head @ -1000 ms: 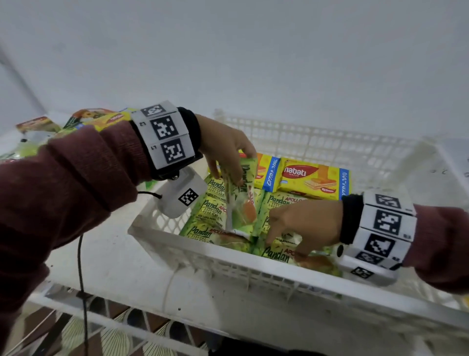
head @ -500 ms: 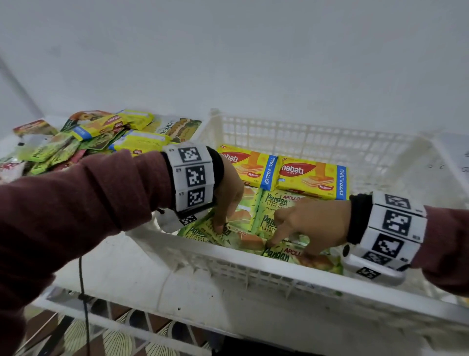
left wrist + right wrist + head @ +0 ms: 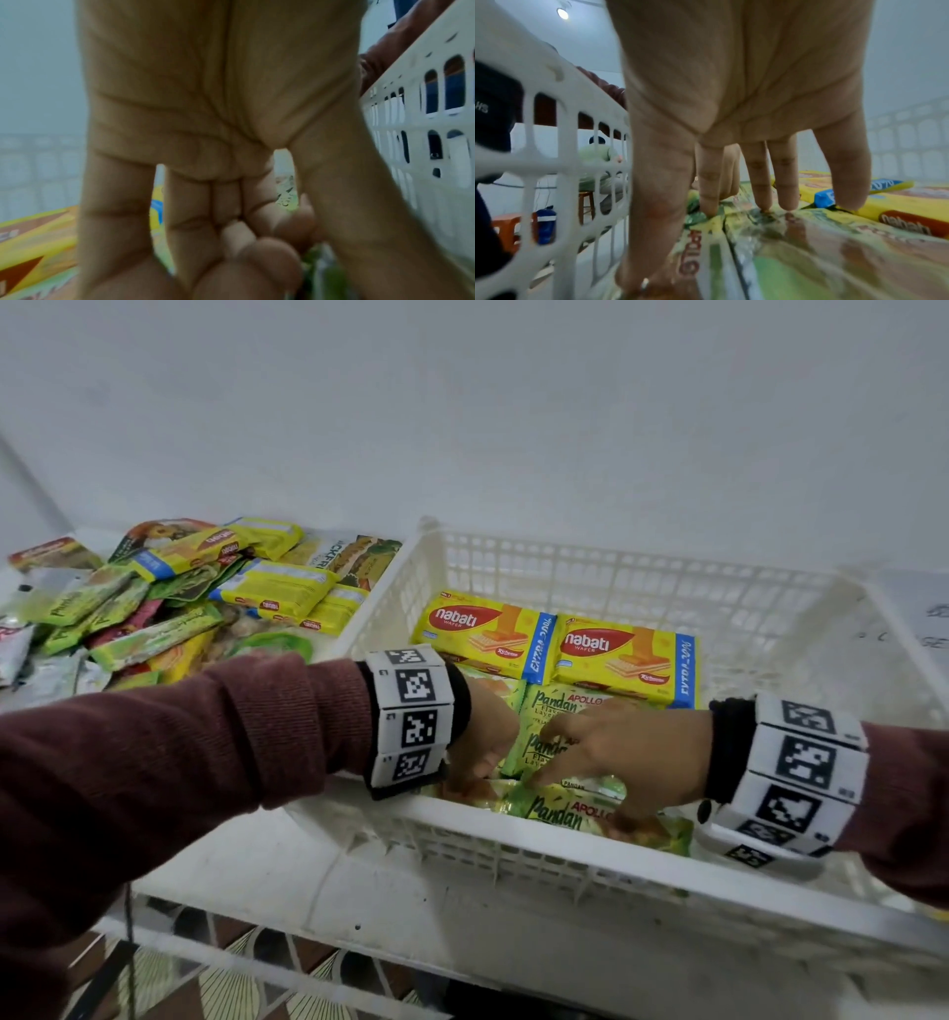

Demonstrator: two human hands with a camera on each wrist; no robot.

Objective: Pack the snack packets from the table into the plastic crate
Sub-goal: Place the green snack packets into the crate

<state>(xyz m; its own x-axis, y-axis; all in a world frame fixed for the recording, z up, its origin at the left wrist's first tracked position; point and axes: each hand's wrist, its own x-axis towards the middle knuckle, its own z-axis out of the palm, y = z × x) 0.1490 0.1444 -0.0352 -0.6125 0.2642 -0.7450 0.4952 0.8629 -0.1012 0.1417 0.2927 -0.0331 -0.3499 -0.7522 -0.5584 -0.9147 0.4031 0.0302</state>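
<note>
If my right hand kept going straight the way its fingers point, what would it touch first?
Probably nothing new: the right hand already rests its fingertips on the green Pandan packets in the crate. Pushed on, it would likely meet the left hand.

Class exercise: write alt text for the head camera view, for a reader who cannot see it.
Two hands, left hand and right hand, press green Pandan snack packets flat inside a white slatted plastic crate. Two yellow Nabati wafer packs lie behind them; a pile of loose snack packets waits on the white table to the left.
</note>
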